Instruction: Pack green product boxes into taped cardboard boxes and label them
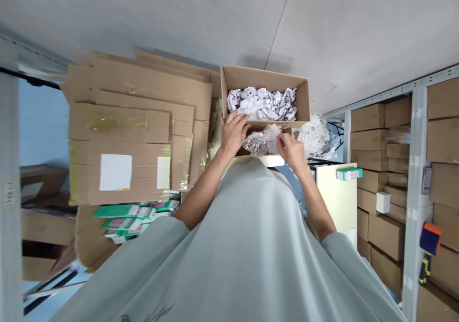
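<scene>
An open cardboard box [303, 95] stands in front of me, filled with crumpled white paper [261, 103]. At its near edge I hold a clear plastic bag [261, 142] with small dark pieces inside. My left hand [234, 132] grips the bag's left end, fingers curled. The bag's right end is pinched in the closed fingers of my right hand [292, 150].
Flattened cardboard sheets [132, 126] are stacked at the left, above green and pink packets [125, 214]. Crumpled clear plastic [315, 133] lies right of the box. Shelves of brown cartons [380, 169] stand at the right, where a tape dispenser [428, 248] hangs.
</scene>
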The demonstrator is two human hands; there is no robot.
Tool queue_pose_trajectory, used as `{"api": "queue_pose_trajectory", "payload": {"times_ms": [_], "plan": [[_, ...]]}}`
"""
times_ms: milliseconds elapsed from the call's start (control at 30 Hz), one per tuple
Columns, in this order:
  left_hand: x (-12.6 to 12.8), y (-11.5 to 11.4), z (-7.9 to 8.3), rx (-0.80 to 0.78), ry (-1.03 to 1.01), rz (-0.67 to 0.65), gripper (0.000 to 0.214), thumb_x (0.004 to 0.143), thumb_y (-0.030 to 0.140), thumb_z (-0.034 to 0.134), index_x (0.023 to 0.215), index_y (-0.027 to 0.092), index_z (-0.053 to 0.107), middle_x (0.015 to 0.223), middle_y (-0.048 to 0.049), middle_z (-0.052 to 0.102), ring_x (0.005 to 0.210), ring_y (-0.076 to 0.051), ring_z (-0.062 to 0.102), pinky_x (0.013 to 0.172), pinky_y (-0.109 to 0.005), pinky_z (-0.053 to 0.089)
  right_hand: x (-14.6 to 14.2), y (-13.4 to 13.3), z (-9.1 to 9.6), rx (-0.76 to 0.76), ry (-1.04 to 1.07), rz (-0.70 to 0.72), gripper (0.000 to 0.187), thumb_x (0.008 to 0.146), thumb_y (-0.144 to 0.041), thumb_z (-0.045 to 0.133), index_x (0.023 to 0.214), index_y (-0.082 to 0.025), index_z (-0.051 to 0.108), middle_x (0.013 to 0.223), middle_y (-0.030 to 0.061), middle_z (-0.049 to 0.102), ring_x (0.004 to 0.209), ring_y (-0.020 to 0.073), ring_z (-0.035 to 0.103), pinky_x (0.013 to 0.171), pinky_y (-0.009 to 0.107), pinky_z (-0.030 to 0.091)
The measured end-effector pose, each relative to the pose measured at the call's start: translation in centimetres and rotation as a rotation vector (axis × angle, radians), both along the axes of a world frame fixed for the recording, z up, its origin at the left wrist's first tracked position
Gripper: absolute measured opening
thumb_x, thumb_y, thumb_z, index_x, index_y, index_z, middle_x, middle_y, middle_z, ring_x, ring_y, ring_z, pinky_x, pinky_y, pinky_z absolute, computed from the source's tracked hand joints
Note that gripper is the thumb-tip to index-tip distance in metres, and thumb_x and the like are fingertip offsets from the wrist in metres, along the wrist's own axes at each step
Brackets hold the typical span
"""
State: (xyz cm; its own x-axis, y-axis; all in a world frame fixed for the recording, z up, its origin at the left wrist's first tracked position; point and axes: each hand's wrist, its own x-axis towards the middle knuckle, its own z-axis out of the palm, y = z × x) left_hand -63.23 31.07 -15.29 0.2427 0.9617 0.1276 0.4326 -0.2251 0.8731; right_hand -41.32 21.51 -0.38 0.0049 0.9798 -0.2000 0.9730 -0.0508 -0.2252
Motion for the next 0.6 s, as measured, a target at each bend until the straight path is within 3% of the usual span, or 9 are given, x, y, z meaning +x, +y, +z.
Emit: {"api": "queue_pose_trajectory", "payload": {"times_ms": [167, 333, 467, 600], "plan": [[-0.2, 0.0, 0.1, -0.001, 0.025, -0.032, 0.035, 0.108, 0.031, 0.065, 0.139, 0.026, 0.079, 0.151, -0.0137, 0.077, 0.161, -0.040, 0.051, 0.146, -0.069, 0.006, -0.6, 2.7, -2.4, -0.308, -0.291, 0.179, 0.038, 0.115, -0.015, 0.043, 0.135, -0.016, 0.075, 0.135, 0.0207, 0.079, 0.119, 0.0290, 0.077, 0.094, 0.032, 0.057], [-0.2, -0.2, 0.4, 0.015, 0.082, -0.031, 0.038, 0.111, 0.034, 0.060, 0.143, 0.025, 0.077, 0.153, -0.0129, 0.076, 0.162, -0.038, 0.051, 0.147, -0.068, 0.007, -2.6, 4.1, -2.0, -0.453, -0.372, 0.236, 0.047, 0.109, -0.002, 0.039, 0.135, -0.011, 0.077, 0.137, 0.0249, 0.079, 0.128, 0.0302, 0.077, 0.101, 0.034, 0.058], [-0.2, -0.4, 0.7, 0.007, 0.148, -0.032, 0.038, 0.113, 0.035, 0.057, 0.145, 0.027, 0.076, 0.154, -0.0116, 0.076, 0.163, -0.036, 0.050, 0.148, -0.066, 0.008, -3.0, 5.2, 0.6, -0.320, -0.289, 0.217, 0.041, 0.119, -0.022, 0.039, 0.135, -0.017, 0.077, 0.137, 0.0186, 0.081, 0.125, 0.0310, 0.078, 0.101, 0.035, 0.059], [-0.3, -0.4, 0.5, 0.022, 0.137, -0.036, 0.040, 0.113, 0.036, 0.056, 0.148, 0.029, 0.075, 0.154, -0.0115, 0.075, 0.163, -0.036, 0.051, 0.147, -0.068, 0.014, -2.2, 9.1, 1.7, -0.164, -0.234, 0.146, 0.041, 0.122, -0.030, 0.040, 0.138, -0.019, 0.075, 0.139, 0.0166, 0.080, 0.123, 0.0324, 0.078, 0.102, 0.039, 0.060]]}}
